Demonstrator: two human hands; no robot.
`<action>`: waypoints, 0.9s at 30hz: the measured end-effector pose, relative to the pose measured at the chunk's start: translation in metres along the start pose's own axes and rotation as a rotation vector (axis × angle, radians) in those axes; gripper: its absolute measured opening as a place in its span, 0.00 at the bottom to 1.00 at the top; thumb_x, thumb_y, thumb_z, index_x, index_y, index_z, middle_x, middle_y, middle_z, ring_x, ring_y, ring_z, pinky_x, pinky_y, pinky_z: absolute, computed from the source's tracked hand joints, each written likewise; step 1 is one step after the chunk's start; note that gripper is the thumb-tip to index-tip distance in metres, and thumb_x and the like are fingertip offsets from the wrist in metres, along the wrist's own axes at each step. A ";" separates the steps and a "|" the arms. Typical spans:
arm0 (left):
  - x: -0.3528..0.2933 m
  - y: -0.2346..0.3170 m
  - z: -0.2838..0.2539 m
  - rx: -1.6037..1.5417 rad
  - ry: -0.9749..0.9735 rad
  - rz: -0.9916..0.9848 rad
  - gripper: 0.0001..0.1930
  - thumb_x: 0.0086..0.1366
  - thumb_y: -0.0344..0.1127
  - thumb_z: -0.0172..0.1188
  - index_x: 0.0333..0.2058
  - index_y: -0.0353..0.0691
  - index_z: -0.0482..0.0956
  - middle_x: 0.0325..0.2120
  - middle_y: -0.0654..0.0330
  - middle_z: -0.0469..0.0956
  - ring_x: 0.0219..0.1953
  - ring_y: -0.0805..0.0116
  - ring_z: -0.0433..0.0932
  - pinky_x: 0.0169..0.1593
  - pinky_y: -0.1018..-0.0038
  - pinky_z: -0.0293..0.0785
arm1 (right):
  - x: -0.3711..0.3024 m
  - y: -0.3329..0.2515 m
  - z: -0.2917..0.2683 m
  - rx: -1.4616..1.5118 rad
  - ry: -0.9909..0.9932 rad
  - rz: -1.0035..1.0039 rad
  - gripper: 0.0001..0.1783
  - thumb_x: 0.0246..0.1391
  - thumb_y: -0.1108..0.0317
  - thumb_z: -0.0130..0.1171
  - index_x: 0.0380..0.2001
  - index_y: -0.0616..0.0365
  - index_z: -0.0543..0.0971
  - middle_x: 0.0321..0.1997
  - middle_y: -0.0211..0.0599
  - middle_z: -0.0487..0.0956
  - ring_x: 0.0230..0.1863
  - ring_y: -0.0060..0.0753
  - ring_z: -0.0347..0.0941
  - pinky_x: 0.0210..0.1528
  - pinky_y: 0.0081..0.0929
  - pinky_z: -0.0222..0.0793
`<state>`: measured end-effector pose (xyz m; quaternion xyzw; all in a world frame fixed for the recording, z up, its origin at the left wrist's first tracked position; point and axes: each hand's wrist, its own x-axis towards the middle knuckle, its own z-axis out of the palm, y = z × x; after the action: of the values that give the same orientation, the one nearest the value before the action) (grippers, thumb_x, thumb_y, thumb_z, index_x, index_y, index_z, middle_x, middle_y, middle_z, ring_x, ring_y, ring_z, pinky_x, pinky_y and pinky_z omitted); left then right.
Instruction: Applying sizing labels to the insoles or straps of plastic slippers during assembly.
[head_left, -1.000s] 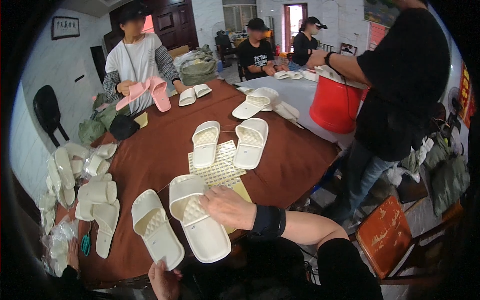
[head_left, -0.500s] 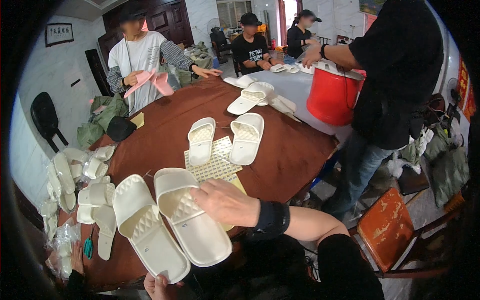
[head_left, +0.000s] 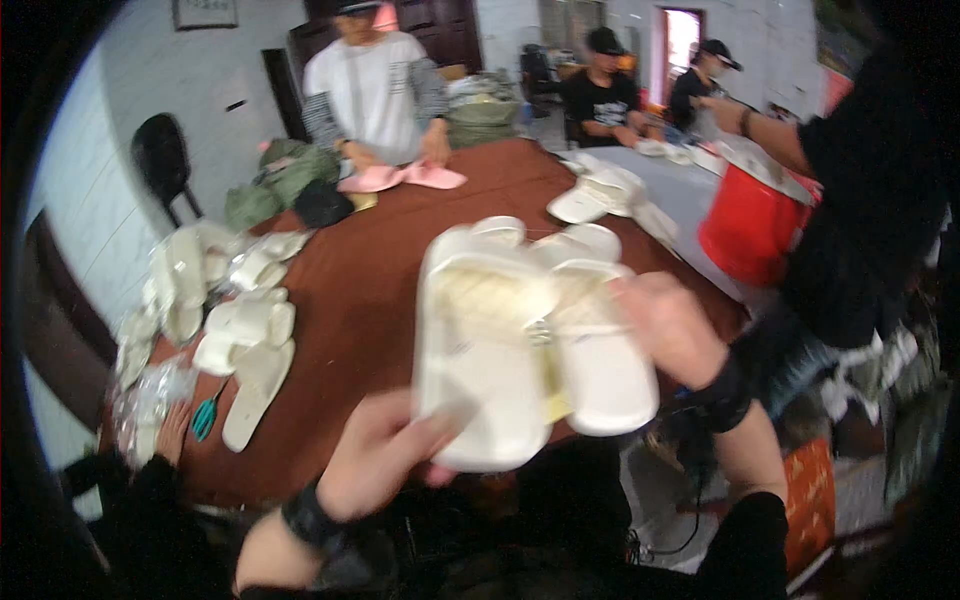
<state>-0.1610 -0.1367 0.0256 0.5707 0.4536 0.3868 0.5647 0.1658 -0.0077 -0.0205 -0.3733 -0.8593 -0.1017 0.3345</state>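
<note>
Two large white slide slippers with quilted insoles are in front of me, held over the near side of the table. My left hand (head_left: 375, 455) grips the heel end of the left slipper (head_left: 480, 400), thumb on top. My right hand (head_left: 675, 330), blurred by motion, holds the right slipper (head_left: 605, 385) at the outer side of its strap. Behind them, mostly hidden, lie two more white slippers (head_left: 592, 240). A yellow sticker sheet (head_left: 555, 390) shows through the gap between the held slippers.
On the brown-covered table (head_left: 340, 320), several white slippers (head_left: 250, 330), some bagged, and teal scissors (head_left: 204, 420) lie left; another person's hand (head_left: 172, 435) rests there. Opposite, a person handles pink slippers (head_left: 405, 178). Someone at right holds a red bucket (head_left: 750, 225). An orange chair (head_left: 808, 500) stands lower right.
The view has swung left, so the scene sits farther right. Both held slippers are now more upright, and my left hand shows more fully. The person opposite has lowered the pink slippers to the table.
</note>
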 end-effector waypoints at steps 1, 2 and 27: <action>0.034 0.005 0.000 -0.040 -0.077 0.089 0.18 0.71 0.41 0.53 0.45 0.27 0.76 0.25 0.61 0.76 0.21 0.74 0.73 0.25 0.78 0.69 | 0.006 0.018 -0.005 -0.025 -0.007 0.095 0.10 0.63 0.68 0.51 0.36 0.64 0.78 0.30 0.51 0.77 0.35 0.56 0.75 0.38 0.47 0.71; 0.063 0.019 0.006 -0.084 -0.133 0.173 0.18 0.72 0.44 0.53 0.44 0.30 0.76 0.25 0.62 0.75 0.22 0.75 0.73 0.27 0.79 0.69 | 0.018 0.040 -0.010 -0.254 -0.056 0.161 0.11 0.63 0.69 0.51 0.40 0.65 0.78 0.31 0.53 0.78 0.37 0.55 0.76 0.39 0.46 0.72; -0.013 -0.158 -0.358 0.570 1.235 -0.183 0.15 0.61 0.39 0.62 0.26 0.28 0.78 0.19 0.48 0.78 0.21 0.57 0.78 0.26 0.64 0.72 | -0.019 0.040 0.035 0.158 0.006 0.121 0.12 0.53 0.78 0.57 0.43 0.63 0.79 0.48 0.46 0.79 0.52 0.51 0.72 0.54 0.40 0.65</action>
<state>-0.5190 -0.0522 -0.1080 0.3313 0.8228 0.4578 0.0609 0.1864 0.0246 -0.0625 -0.3968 -0.8394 -0.0146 0.3711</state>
